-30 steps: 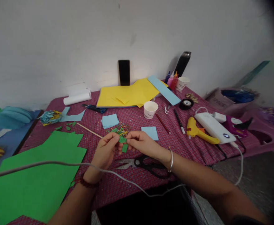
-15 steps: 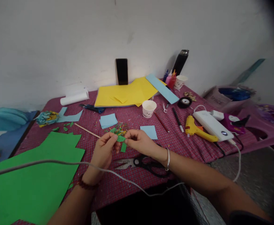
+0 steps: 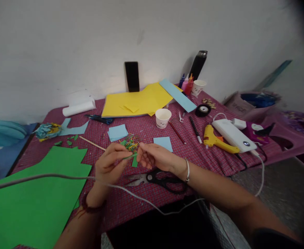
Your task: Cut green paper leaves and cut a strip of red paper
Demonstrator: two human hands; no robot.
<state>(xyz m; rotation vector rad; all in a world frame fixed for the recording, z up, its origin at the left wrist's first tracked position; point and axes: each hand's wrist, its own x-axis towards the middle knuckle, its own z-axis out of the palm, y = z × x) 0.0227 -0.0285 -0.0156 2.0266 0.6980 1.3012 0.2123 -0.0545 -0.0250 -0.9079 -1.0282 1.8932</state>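
My left hand is closed, pinching a small green paper piece between thumb and fingers. The piece is seen nearly edge-on, pointing right. My right hand is beside its tip, with thumb and curled fingers apart and nothing visible between them. Below the hands lies a green paper strip. Behind them is a heap of green and yellow paper shreds. Black-handled scissors rest in front of my right hand. A thin wooden stick reaches behind my left hand.
Large green paper covers the left. Light blue paper squares, a paper cup and yellow sheets lie farther back. A yellow glue gun and a white power bank sit right. A cable crosses in front.
My right fingers have let go of the green piece and opened slightly. My left hand has turned, so the piece now shows edge-on. The whole view has shifted a little.
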